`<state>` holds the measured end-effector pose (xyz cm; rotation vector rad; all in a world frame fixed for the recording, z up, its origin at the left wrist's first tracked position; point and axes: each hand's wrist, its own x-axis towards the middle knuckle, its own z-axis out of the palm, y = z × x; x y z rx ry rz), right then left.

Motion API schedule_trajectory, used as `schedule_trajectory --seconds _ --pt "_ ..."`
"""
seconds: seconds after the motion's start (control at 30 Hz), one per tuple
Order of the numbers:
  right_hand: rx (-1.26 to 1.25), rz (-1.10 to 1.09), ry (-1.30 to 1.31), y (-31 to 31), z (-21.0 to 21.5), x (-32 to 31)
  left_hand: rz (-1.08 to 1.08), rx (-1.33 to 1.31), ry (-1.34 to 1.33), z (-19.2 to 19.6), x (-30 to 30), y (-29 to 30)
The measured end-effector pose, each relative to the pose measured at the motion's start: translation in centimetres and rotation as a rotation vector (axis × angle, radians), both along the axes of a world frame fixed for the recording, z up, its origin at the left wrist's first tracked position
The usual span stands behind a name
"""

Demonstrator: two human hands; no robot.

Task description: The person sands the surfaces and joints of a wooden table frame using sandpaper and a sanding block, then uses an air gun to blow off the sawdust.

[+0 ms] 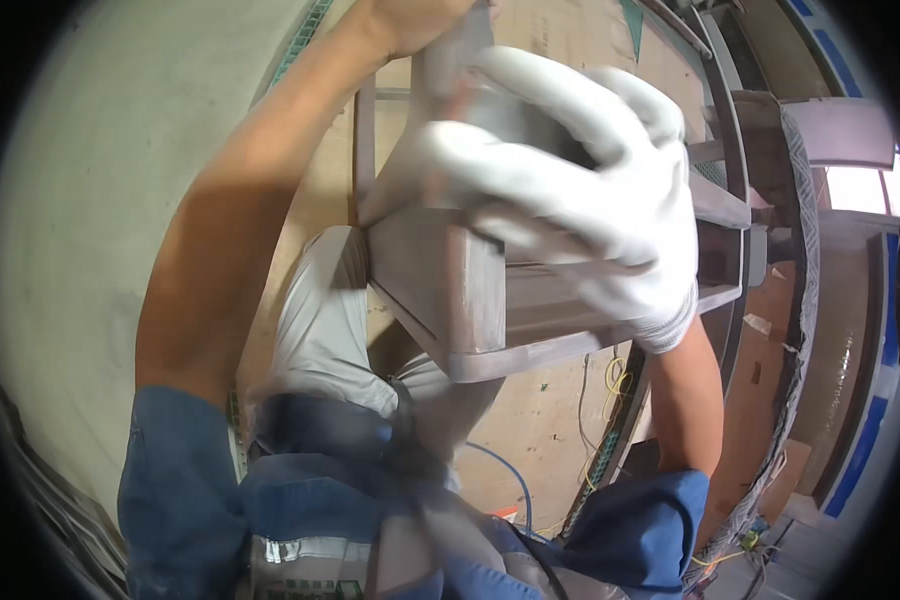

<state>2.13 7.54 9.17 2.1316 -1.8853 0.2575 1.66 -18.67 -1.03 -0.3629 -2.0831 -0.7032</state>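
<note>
A grey-brown wooden furniture frame [410,262], perhaps a chair, stands tilted before my knees, with bare reddish-brown wood showing along some edges. At the top of the picture, my left hand [415,22], ungloved, closes on the frame's upper upright; its fingertips are mostly cut off or hidden. My right hand [600,190] wears a white knitted glove, smeared by motion. Its fingers and thumb curl around the upright's edge below my left hand. A dark grey patch shows between thumb and fingers; I cannot make out whether it is a held piece or part of the frame.
Beneath the frame lies a light plywood surface [510,430]. A blue hose [515,470] and a yellow cord [618,378] run across near it. At left rises a pale green-grey surface [100,200]. Padded edging [805,220] and cardboard [760,350] are at right.
</note>
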Motion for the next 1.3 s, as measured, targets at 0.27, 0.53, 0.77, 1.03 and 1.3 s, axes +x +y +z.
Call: schedule_trajectory --seconds 0.27,0.53,0.77,1.03,1.3 --pt "0.046 -0.033 -0.052 -1.1 2.7 -0.1 0.125 -0.33 0.169 -0.7 -0.5 -2.0" --pt "-0.114 0.052 0.097 -1.0 0.3 0.4 0.032 -0.227 0.143 0.5 -0.7 -0.3" --pt "-0.092 0.026 -0.071 -0.6 -1.1 0.7 -0.04 -0.141 -0.038 0.8 1.1 -0.3" --pt "-0.085 -0.069 0.099 5.4 -1.7 -4.0 -0.082 -0.219 0.034 1.9 0.4 0.8" --pt "-0.199 -0.08 0.129 10.7 -2.8 -9.1 -0.243 0.334 -0.221 0.8 -0.7 0.0"
